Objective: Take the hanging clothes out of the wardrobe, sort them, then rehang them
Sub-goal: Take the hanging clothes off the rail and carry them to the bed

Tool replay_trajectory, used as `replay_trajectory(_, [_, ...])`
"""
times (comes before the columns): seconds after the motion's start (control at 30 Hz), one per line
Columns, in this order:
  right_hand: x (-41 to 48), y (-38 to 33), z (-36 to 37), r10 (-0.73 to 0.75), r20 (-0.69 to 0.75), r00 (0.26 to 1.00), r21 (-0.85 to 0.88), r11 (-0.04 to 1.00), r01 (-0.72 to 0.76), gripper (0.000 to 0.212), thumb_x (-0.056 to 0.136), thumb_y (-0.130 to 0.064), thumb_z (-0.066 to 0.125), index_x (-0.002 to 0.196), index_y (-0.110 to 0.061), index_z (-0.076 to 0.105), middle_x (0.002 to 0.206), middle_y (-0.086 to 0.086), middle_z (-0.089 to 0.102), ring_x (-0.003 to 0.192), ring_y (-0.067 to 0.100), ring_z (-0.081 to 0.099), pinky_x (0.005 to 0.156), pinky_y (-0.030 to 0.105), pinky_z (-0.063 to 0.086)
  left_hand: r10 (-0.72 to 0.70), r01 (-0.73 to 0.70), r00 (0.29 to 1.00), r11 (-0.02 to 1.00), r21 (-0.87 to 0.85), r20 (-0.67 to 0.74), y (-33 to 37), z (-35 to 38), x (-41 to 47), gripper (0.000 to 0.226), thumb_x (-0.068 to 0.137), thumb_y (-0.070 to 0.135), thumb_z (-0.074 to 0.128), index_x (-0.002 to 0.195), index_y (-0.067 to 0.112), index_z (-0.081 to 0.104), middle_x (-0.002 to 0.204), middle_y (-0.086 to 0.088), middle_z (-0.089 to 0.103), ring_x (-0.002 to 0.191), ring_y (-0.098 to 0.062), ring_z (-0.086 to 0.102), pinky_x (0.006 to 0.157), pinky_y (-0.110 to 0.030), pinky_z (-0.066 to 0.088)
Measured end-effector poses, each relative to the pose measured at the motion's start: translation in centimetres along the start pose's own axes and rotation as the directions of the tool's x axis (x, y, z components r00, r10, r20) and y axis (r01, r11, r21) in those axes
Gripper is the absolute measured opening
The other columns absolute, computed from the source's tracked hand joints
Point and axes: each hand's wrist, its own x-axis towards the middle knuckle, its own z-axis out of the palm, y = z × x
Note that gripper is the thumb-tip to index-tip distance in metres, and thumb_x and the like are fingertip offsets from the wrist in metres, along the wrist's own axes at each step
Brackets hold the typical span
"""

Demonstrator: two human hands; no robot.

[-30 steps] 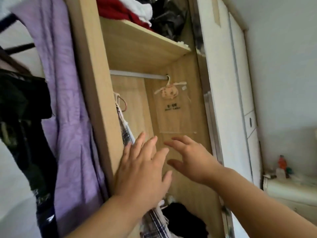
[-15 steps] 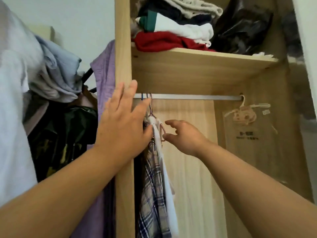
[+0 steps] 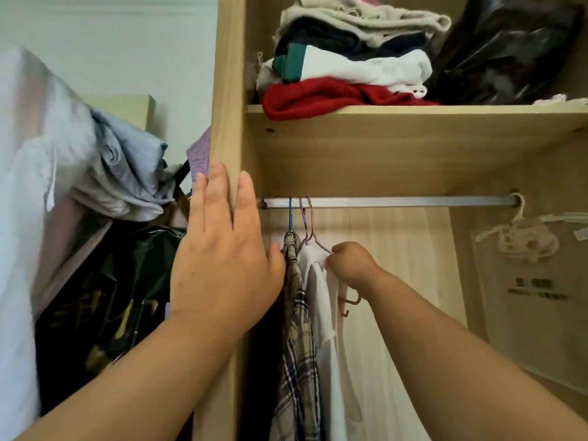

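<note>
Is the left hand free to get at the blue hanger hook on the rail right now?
Probably yes. The left hand is open against the wardrobe's side panel, just left of the blue hanger. Nothing sits between them; the right hand holds the pink hanger further right.

The left hand [image 3: 222, 265] is raised flat with fingers spread and palm facing away, while the right hand [image 3: 351, 268] is curled into a closed fist, arm outstretched.

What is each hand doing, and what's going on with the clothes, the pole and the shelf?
left hand: open, flat against the wardrobe's side panel
right hand: closed on the white garment at its pink hanger
plaid shirt: hanging
rail: mostly bare
shelf: holding folded clothes
</note>
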Motion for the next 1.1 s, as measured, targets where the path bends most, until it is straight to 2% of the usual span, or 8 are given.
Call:
replay_trajectory(0.1, [0.6, 0.6, -0.5, 0.026, 0.018, 0.999, -0.090, 0.996, -0.025, 0.023, 0.094, -0.021, 0.048, 0.080, -0.005, 0.056, 0.073, 0.006, 0.051, 0.075, 0.025, 0.047, 0.057, 0.026, 0.031, -0.009, 0.009, 1.000, 1.000, -0.008, 0.001, 0.1, 0.1, 0.0, 0.085, 0.073, 0.039, 0.052, 0.143, -0.005, 0.029, 0.149, -0.032, 0.023, 0.138, -0.045, 0.024, 0.115, -0.045, 0.018])
replay_trajectory(0.2, [1.2, 1.4, -1.3, 0.037, -0.058, 0.998, -0.039, 0.998, -0.039, 0.028, 0.095, -0.024, 0.049, 0.093, 0.000, 0.063, 0.084, 0.010, 0.054, 0.079, 0.027, 0.048, 0.066, 0.026, 0.033, -0.018, 0.018, 1.000, 1.000, -0.007, -0.003, 0.2, 0.2, -0.1, 0.088, 0.072, 0.040, 0.053, 0.144, -0.004, 0.027, 0.150, -0.030, 0.023, 0.139, -0.043, 0.023, 0.114, -0.043, 0.018])
replay_trajectory(0.5, [-0.1, 3.9, -6.0, 0.045, -0.223, 0.974, 0.109, 0.994, -0.021, 0.028, 0.094, -0.022, 0.049, 0.093, 0.001, 0.064, 0.091, 0.017, 0.063, 0.090, 0.034, 0.056, 0.069, 0.031, 0.037, -0.013, 0.013, 1.000, 1.000, 0.021, 0.005, 0.2, -0.1, 0.0, 0.091, 0.071, 0.041, 0.056, 0.143, -0.005, 0.026, 0.148, -0.031, 0.025, 0.137, -0.044, 0.026, 0.111, -0.045, 0.023])
replay_trajectory(0.63, [-3.4, 5.4, -8.4, 0.015, -0.240, 0.971, 0.065, 0.998, 0.001, 0.026, 0.095, -0.025, 0.050, 0.094, -0.003, 0.064, 0.090, 0.012, 0.060, 0.085, 0.029, 0.051, 0.066, 0.030, 0.035, 0.023, -0.025, 0.999, 0.998, 0.050, 0.031, 0.1, -0.3, 0.3, 0.094, 0.065, 0.028, 0.072, 0.140, -0.009, 0.029, 0.146, -0.036, 0.024, 0.135, -0.049, 0.025, 0.112, -0.053, 0.026])
replay_trajectory(0.8, [-9.8, 7.8, -12.6, 0.011, -0.241, 0.971, 0.046, 0.999, 0.001, 0.021, 0.095, -0.027, 0.051, 0.096, -0.012, 0.065, 0.090, 0.007, 0.061, 0.079, 0.022, 0.053, 0.064, 0.030, 0.034, 0.047, -0.054, 0.995, 0.996, 0.070, 0.090, 0.2, -0.6, 0.2, 0.090, 0.066, 0.031, 0.068, 0.143, 0.001, 0.032, 0.150, -0.032, 0.019, 0.138, -0.047, 0.017, 0.110, -0.056, 0.024])
replay_trajectory(0.97, [-17.4, 10.0, -16.6, 0.087, -0.217, 0.972, 0.083, 0.994, -0.071, 0.020, 0.095, -0.030, 0.051, 0.087, -0.019, 0.066, 0.088, 0.004, 0.063, 0.077, 0.019, 0.058, 0.054, 0.021, 0.044, 0.117, -0.088, 0.975, 0.984, -0.152, 0.188, 4.1, -0.1, -2.0, 0.082, 0.074, 0.044, 0.059, 0.145, 0.018, 0.030, 0.155, -0.014, 0.021, 0.145, -0.032, 0.008, 0.112, -0.056, 0.013])
replay_trajectory(1.03, [-20.8, 10.6, -17.9, 0.115, -0.197, 0.974, 0.099, 0.990, -0.097, 0.021, 0.095, -0.031, 0.052, 0.086, -0.020, 0.067, 0.084, 0.004, 0.063, 0.076, 0.022, 0.061, 0.049, 0.016, 0.046, 0.201, -0.088, 0.934, 0.930, -0.357, 0.294, 6.7, 0.5, -3.4, 0.081, 0.077, 0.045, 0.056, 0.148, 0.022, 0.024, 0.158, -0.008, 0.015, 0.146, -0.026, 0.003, 0.114, -0.051, 0.009])
replay_trajectory(1.1, [-24.0, 11.1, -19.1, 0.095, -0.185, 0.978, -0.002, 0.995, -0.097, 0.023, 0.093, -0.033, 0.053, 0.080, -0.023, 0.068, 0.077, 0.001, 0.062, 0.074, 0.022, 0.060, 0.057, 0.023, 0.045, 0.291, -0.044, 0.867, 0.854, -0.518, 0.405, 9.3, 1.4, -5.0, 0.082, 0.078, 0.045, 0.055, 0.149, 0.026, 0.017, 0.159, -0.002, 0.008, 0.146, -0.021, -0.001, 0.114, -0.049, 0.007])
